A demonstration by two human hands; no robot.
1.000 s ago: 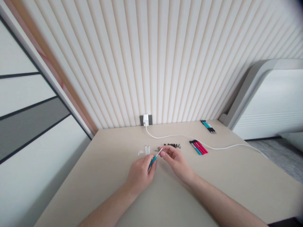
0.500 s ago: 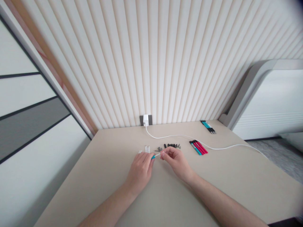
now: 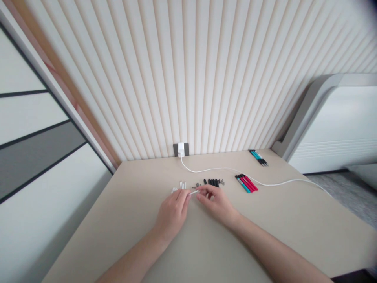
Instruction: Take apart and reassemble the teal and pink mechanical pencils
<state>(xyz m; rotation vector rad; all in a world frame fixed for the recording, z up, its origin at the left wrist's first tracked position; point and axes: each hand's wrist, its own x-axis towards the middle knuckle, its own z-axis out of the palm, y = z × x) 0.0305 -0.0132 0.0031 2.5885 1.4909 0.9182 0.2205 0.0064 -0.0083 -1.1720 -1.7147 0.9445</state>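
My left hand and my right hand meet over a beige table. A thin white rod, probably a pen refill, spans the gap between them. My right fingers pinch its near end, and its other end enters my left fingers. The teal pen barrel is hidden inside my left hand. Beyond my hands lie several white sticks, small white pieces, small grey parts and several black pen barrels.
Red and teal pens lie right of the hands, with more teal-and-black pens at the far corner. A white cable runs across the back from a wall charger and off the table's right edge.
The teal barrel has gone from sight into my left hand, which has closed up around it. The white rod now sits nearly level between my hands, and more black barrels show.
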